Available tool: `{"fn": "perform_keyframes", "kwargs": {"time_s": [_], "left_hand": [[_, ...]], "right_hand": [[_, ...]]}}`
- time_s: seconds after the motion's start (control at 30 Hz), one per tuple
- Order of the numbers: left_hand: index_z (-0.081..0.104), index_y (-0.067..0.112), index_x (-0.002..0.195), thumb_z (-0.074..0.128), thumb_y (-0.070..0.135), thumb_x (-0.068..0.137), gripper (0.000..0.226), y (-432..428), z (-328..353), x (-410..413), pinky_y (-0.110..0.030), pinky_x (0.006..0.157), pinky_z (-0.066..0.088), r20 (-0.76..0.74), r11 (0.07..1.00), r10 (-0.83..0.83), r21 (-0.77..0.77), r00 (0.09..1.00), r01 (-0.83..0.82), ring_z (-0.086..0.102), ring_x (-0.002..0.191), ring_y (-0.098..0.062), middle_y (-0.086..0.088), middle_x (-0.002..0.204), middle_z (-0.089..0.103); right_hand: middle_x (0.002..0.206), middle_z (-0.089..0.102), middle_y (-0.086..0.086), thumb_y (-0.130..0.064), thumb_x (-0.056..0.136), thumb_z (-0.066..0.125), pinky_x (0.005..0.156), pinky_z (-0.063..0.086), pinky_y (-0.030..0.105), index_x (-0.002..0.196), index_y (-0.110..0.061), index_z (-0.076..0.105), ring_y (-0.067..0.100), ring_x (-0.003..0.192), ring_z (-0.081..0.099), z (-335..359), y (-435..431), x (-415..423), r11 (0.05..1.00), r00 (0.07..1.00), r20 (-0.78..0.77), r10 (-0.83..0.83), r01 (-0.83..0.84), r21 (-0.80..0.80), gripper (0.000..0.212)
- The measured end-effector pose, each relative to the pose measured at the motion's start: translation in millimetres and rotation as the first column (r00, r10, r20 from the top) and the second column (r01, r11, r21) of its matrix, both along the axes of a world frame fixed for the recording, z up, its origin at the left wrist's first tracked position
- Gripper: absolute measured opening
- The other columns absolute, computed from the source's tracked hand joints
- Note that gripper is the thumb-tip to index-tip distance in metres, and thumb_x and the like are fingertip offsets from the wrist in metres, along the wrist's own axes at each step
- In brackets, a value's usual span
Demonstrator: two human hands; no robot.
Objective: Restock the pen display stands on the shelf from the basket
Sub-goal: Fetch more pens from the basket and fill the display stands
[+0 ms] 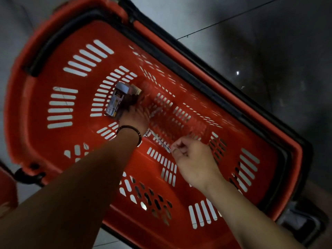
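The right hand (194, 159) is nearest, over the near wall of the basket. Its fingers are curled and pinch the end of a thin shiny pack (159, 140), which is too blurry to tell what is inside. Further in, the left hand (133, 117), with a dark band (129, 131) on the wrist, wraps its fingers round a small box of pens (116, 100) at the bottom of the red basket (18, 90). The box looks light and stiff, with smooth, maybe slippery sides, so I think it is best held across its short sides, not by one corner. The basket sits on a grey shiny tiled floor (251, 29) in a dim room. No shelf shows here
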State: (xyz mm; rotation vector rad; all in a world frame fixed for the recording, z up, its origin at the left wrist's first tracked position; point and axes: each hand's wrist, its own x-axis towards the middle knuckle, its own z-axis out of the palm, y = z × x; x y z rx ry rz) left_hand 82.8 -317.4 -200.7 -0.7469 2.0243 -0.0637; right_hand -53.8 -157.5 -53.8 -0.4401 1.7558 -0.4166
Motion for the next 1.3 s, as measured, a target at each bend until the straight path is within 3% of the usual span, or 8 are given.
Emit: {"fn": "perform_keyframes", "kwargs": {"time_s": [0.23,0.4,0.53,0.73,0.83,1.03,1.13,1.3], "left_hand": [[0.042,0.018,0.149,0.033,0.028,0.105,0.046,38,-20,8,-0.057,0.120,0.027,-0.222,0.912,-0.248,0.274,0.943,0.304,0.049,0.137,-0.036,-0.015,0.145,0.057],[0.051,0.019,0.148,0.037,0.031,0.106,0.046,34,-35,2,-0.058,0.119,0.028,-0.085,0.881,-0.361,0.296,0.929,0.370,0.046,0.141,-0.035,-0.009,0.151,0.053],[0.069,0.018,0.120,0.043,0.020,0.103,0.031,39,-38,4,-0.051,0.109,0.042,-0.005,0.911,-0.273,0.321,0.962,0.260,0.062,0.119,-0.030,-0.005,0.124,0.071],[0.047,0.018,0.148,0.043,0.022,0.102,0.047,37,12,-17,-0.049,0.116,0.035,-0.050,0.932,-0.159,0.323,0.986,0.167,0.043,0.138,-0.037,-0.012,0.151,0.048],[0.050,0.017,0.133,0.053,0.017,0.096,0.037,42,71,-23,-0.044,0.101,0.048,-0.130,0.872,0.232,0.467,0.964,-0.147,0.054,0.122,-0.035,-0.010,0.134,0.058],[0.054,0.023,0.100,0.041,0.016,0.107,0.016,46,248,-6,-0.030,0.068,0.046,-0.166,0.264,0.958,0.834,0.236,-0.485,0.059,0.065,-0.011,0.006,0.078,0.065],[0.064,0.023,0.107,0.041,0.022,0.109,0.023,40,353,6,-0.034,0.064,0.048,-0.046,-0.003,0.994,0.902,-0.103,-0.432,0.059,0.067,-0.015,0.007,0.079,0.068],[0.069,0.015,0.115,0.044,0.030,0.110,0.029,40,542,40,-0.037,0.070,0.047,0.075,-0.161,0.928,0.964,-0.366,-0.212,0.057,0.078,-0.026,-0.006,0.092,0.072]], "right_hand": [[0.082,0.077,0.004,-0.018,0.102,0.061,0.083,0.061,0.056,0.085,-0.027,0.075,0.033,0.080,0.075,-1,-11,-16,0.971,0.973,0.037,-0.230,0.226,0.076,0.024],[0.080,0.078,0.002,-0.030,0.100,0.060,0.091,0.058,0.053,0.077,-0.022,0.073,0.026,0.080,0.075,-16,-18,-28,0.954,0.967,-0.026,-0.252,0.253,0.163,0.028],[0.080,0.078,0.002,-0.031,0.098,0.059,0.089,0.059,0.061,0.085,-0.033,0.072,0.032,0.082,0.076,-21,-14,-19,0.943,0.961,0.009,-0.276,0.268,0.197,0.019],[0.080,0.079,-0.002,-0.035,0.098,0.061,0.085,0.062,0.052,0.086,-0.022,0.076,0.024,0.078,0.076,-9,-1,-17,0.952,0.970,0.034,-0.242,0.231,0.200,0.024],[0.078,0.078,-0.002,-0.030,0.096,0.063,0.083,0.061,0.055,0.087,-0.023,0.076,0.024,0.076,0.076,13,10,-19,0.946,0.961,0.003,-0.277,0.273,0.174,0.017],[0.083,0.078,-0.001,-0.046,0.078,0.067,0.085,0.061,0.055,0.092,-0.036,0.074,0.021,0.078,0.073,116,3,-21,0.946,0.947,-0.002,-0.323,0.322,-0.028,0.018],[0.087,0.078,0.000,-0.032,0.090,0.073,0.078,0.059,0.044,0.098,-0.026,0.075,0.017,0.076,0.071,212,-27,-17,0.934,0.943,0.058,-0.327,0.332,-0.135,0.011],[0.097,0.081,0.002,-0.014,0.103,0.067,0.069,0.058,0.025,0.119,-0.019,0.075,0.010,0.079,0.073,402,-76,5,0.917,0.965,0.134,-0.227,0.258,-0.304,0.019]]}}
